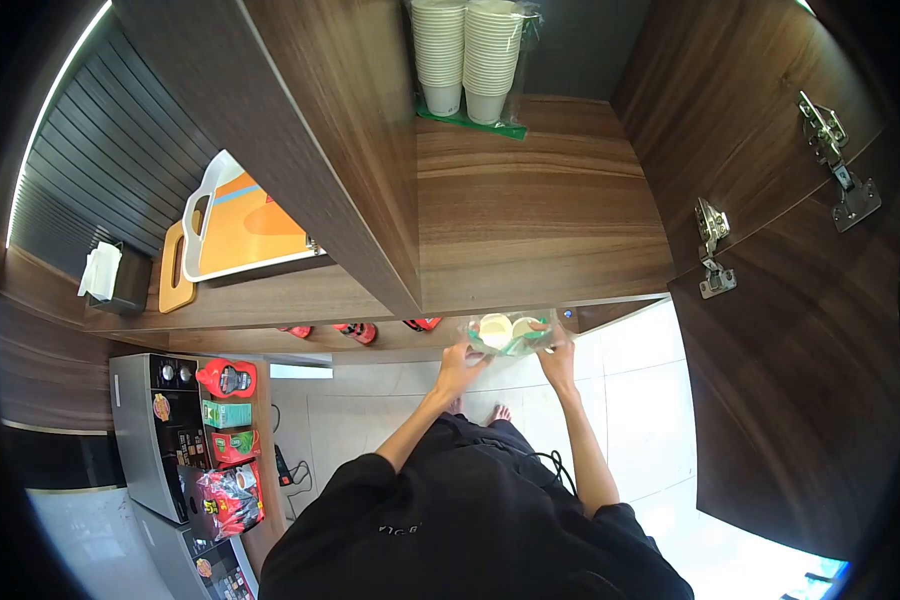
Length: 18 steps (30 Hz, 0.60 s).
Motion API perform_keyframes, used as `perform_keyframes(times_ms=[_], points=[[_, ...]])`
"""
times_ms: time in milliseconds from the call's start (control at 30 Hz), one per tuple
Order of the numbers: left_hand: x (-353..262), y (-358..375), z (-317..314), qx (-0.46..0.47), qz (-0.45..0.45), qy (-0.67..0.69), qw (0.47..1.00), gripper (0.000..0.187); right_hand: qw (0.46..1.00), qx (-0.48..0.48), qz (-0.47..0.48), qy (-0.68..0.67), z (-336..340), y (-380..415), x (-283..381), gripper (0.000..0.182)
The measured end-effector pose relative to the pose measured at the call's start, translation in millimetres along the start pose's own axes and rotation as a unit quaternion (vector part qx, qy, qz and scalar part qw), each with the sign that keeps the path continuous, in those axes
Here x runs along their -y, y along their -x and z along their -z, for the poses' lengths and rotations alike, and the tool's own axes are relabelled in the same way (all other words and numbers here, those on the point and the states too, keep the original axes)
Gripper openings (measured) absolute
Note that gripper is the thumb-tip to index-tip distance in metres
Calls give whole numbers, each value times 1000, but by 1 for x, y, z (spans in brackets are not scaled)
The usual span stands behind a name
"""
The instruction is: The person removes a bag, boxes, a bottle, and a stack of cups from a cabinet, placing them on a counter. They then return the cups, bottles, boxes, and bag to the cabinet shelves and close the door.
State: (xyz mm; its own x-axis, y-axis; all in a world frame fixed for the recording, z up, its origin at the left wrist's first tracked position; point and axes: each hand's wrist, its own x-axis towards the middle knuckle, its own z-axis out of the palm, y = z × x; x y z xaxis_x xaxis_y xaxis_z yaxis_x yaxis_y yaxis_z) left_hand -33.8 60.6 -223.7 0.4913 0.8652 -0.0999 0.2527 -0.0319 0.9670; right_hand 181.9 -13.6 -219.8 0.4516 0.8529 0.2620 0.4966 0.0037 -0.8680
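Between my two hands is a clear plastic bag of paper cups [496,330] with green on its edge; two pale round cup shapes show through the film. My left hand [459,368] grips the bag's left side. On the opposite side, my right hand [559,358] has its fingers closed on the bag, partly hidden by the plastic. The bag is in front of my body, just below the cabinet shelf's front edge. On that shelf, a similar bag of stacked white paper cups [467,60] stands upright at the back.
An open cabinet door [800,380] with metal hinges [713,245] is at right. Left of the divider [310,130] lie a white tray [250,235], a wooden board [173,270] and a tissue box [115,280]. Red packages [232,495] stand beside microwaves [140,420].
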Motion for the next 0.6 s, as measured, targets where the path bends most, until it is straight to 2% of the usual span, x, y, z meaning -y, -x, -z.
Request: perform_keyframes(times_ms=[33, 133, 200, 233, 300, 333, 400, 433, 467, 567, 600], points=[[-17, 11, 4, -1, -23, -12, 1000, 44, 1000, 3, 26, 6, 11, 2, 13, 36], [-56, 41, 20, 10, -75, -16, 997, 48, 993, 69, -58, -79, 54, 15, 63, 36], [-78, 57, 31, 40, -100, 6, 994, 51, 990, 93, -98, -40, 86, 15, 124, 27], [-93, 63, 38, 54, -118, 7, 991, 52, 986, 74, -112, -99, 95, 21, 132, 27], [-139, 77, 52, 80, -183, -39, 979, 56, 988, 46, -96, -111, 115, 31, 141, 25], [-160, 84, 56, 100, -156, -28, 982, 60, 988, 29, -74, -132, 122, 29, 153, 22], [-183, 89, 55, 71, -215, 11, 974, 61, 986, -43, 0, -159, 134, 17, 187, 14], [-195, 91, 55, 58, -245, 31, 967, 62, 987, -63, 8, -149, 143, 13, 193, 7], [-212, 89, 58, 72, -269, 40, 960, 66, 987, -83, 16, -138, 152, 9, 199, 15], [-280, 84, 65, 41, -300, 38, 952, 69, 975, -156, 49, -151, 166, -21, 234, 13], [-298, 73, 65, 8, -357, 47, 933, 69, 968, -176, 58, -171, 166, -36, 251, 13]])
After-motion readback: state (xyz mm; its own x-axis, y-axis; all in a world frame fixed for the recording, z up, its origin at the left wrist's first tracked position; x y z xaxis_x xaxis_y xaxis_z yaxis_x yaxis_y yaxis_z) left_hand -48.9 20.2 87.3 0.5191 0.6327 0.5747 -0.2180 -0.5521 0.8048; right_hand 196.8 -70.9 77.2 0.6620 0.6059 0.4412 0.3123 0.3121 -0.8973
